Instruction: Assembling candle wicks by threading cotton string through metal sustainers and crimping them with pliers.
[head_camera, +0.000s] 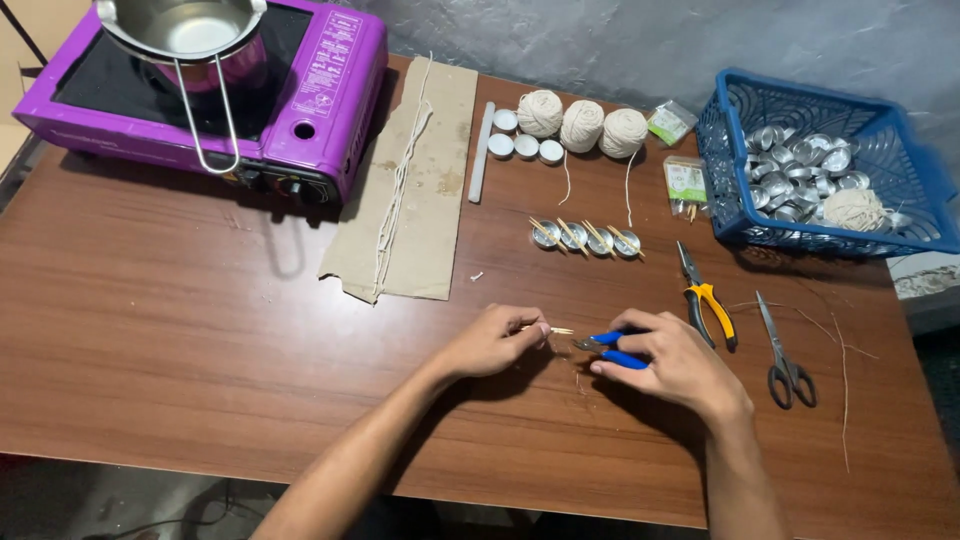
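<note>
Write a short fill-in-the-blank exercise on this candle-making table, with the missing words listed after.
1. The right hand grips small pliers with ____ handles.
2. The left hand pinches a thin wooden stick beside the pliers' ____.
3. The blue plastic basket holds many small ____ cups.
4. Three balls of white string lie ____ the brown wooden table.

Missing words: blue; tip; metal; on

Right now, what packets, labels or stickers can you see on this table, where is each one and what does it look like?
Small clear plastic packet with a green label: far side, between the string balls and the blue plastic basket.
Second clear packet with a green-and-white label: just nearer, against the basket's left wall.
White-printed label panel: on the top right of the purple portable stove; rectangular, purple ground.
</note>
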